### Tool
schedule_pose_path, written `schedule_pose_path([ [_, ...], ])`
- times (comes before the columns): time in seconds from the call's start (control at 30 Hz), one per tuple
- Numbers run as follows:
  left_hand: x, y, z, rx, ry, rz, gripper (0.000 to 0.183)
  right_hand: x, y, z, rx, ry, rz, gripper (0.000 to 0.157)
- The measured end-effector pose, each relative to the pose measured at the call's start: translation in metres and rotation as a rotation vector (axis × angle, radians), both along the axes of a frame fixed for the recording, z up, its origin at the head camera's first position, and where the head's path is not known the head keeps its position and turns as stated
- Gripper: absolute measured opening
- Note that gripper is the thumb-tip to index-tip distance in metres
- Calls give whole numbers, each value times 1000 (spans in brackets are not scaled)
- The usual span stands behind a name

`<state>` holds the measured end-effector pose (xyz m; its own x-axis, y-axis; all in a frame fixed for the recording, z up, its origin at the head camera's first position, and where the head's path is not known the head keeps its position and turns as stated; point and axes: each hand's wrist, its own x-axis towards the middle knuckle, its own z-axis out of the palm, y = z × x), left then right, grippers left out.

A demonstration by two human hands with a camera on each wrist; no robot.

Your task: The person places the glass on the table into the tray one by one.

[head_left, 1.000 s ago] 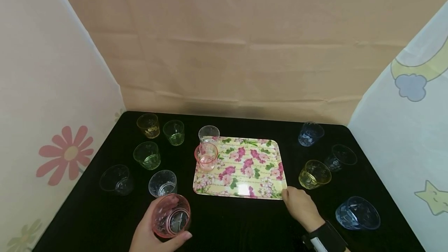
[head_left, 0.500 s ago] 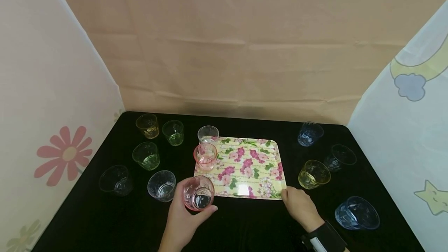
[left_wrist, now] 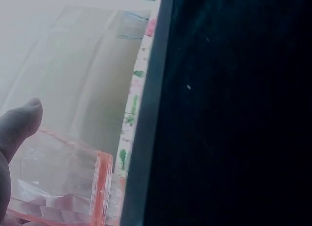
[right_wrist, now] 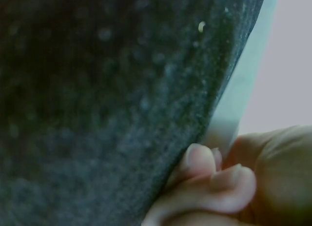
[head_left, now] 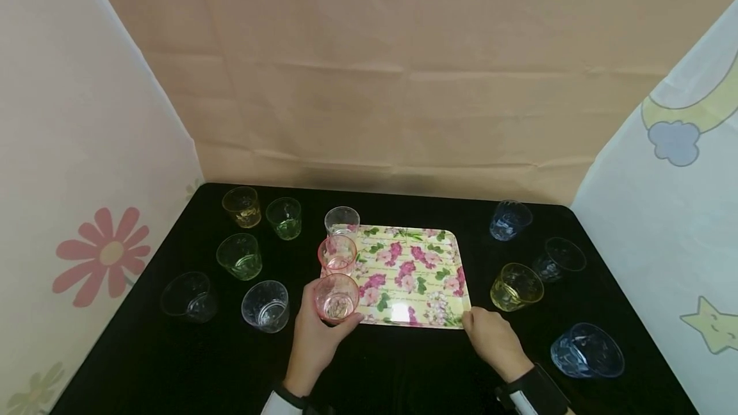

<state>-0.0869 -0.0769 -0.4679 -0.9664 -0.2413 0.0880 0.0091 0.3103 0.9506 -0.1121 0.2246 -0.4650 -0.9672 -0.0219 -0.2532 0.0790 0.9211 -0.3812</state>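
Observation:
My left hand (head_left: 316, 338) holds a pink glass (head_left: 337, 300) at the front left corner of a flowered tray (head_left: 429, 290). I cannot tell whether its base touches the tray. Its pink rim and the thumb (left_wrist: 22, 123) show in the left wrist view. Just behind it on the tray's left side stand another pink glass (head_left: 337, 253) and a clear glass (head_left: 343, 220), in a row. With curled fingers my right hand (head_left: 494, 341) grips the tray's front right corner; the right wrist view shows the fingers (right_wrist: 229, 187) against the tray's pale edge.
Left of the tray stand a yellow glass (head_left: 243, 208), two green glasses (head_left: 285, 219), a clear glass (head_left: 266, 307) and a dark-looking glass (head_left: 190, 298). On the right are a yellow glass (head_left: 516, 288) and several bluish glasses (head_left: 587, 352). Fabric walls enclose the black table (head_left: 398, 370).
My left hand has carried the pink glass from the table's front left, rightward and forward, to the tray's front left corner. The right hand stays at the tray's corner.

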Motion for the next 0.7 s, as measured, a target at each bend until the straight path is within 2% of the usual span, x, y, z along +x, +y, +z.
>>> schedule_pose_path([
  [0.37,-8,2,-9,22,1,31,85,-1,0,0,5,-12,13,37],
  [0.7,-13,2,-8,28,25,51,82,-1,0,-1,7,1,8,36],
])
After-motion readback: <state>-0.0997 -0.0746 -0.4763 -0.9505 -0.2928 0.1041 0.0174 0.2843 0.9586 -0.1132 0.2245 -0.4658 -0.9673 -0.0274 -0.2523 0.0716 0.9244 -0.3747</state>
